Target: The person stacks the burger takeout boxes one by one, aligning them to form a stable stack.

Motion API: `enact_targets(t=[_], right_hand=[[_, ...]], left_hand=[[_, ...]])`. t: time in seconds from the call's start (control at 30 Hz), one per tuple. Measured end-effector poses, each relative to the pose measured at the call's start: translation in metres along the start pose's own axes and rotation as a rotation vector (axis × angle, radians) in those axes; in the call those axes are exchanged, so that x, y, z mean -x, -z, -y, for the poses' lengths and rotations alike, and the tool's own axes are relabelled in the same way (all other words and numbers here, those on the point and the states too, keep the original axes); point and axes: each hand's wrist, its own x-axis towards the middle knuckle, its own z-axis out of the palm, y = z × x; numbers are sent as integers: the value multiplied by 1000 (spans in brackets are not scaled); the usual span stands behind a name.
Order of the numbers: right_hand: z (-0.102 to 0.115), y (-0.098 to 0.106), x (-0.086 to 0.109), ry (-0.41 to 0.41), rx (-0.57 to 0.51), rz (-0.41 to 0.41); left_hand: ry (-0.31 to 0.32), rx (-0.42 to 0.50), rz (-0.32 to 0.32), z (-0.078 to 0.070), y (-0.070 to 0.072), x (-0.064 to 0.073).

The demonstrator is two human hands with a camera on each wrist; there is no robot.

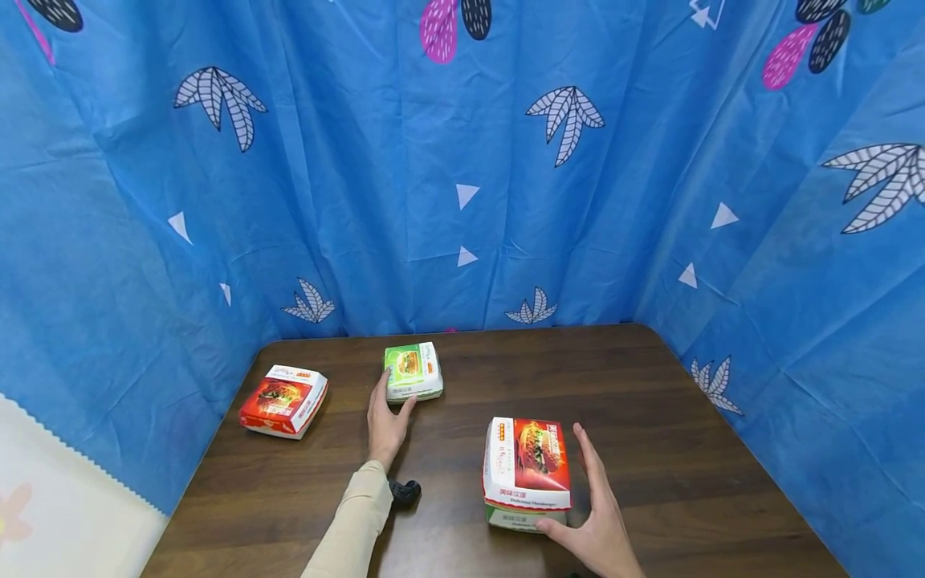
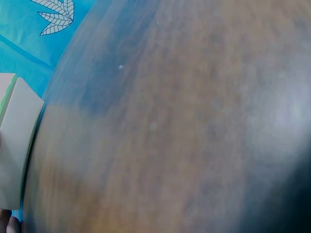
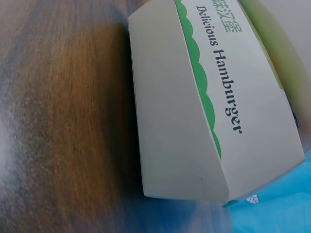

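My left hand (image 1: 388, 425) is at the near left corner of a green-and-white hamburger box (image 1: 413, 372), fingers on its left side and thumb at its front. Part of this box's pale wall (image 2: 18, 145) shows at the left edge of the left wrist view. My right hand (image 1: 598, 518) lies along the right side of two stacked hamburger boxes, fingers extended and thumb at the front of the lower one. The upper box (image 1: 531, 453) is red and white; the lower box (image 1: 515, 518) is green and white, its lettered side (image 3: 223, 82) filling the right wrist view.
Another red-and-white hamburger box (image 1: 284, 401) lies at the left side of the dark wooden table (image 1: 578, 369). Blue patterned curtains (image 1: 433, 160) surround the table at the back and sides. A black strap device (image 1: 405, 492) sits at my left wrist.
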Motion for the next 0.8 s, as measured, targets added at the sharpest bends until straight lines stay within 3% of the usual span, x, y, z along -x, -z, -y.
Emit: enact_targets(t=[0.13,0.43,0.8], right_hand=[[2,-1,0,-32,25,-9],[3,-1,0,-8,1,-7],[3,0,0,-21,-10,-1]], left_hand=[[9,-4,-6,1,0,1],[16,-9,-20,2,1,1],[-11,8,-45,6,0,4]])
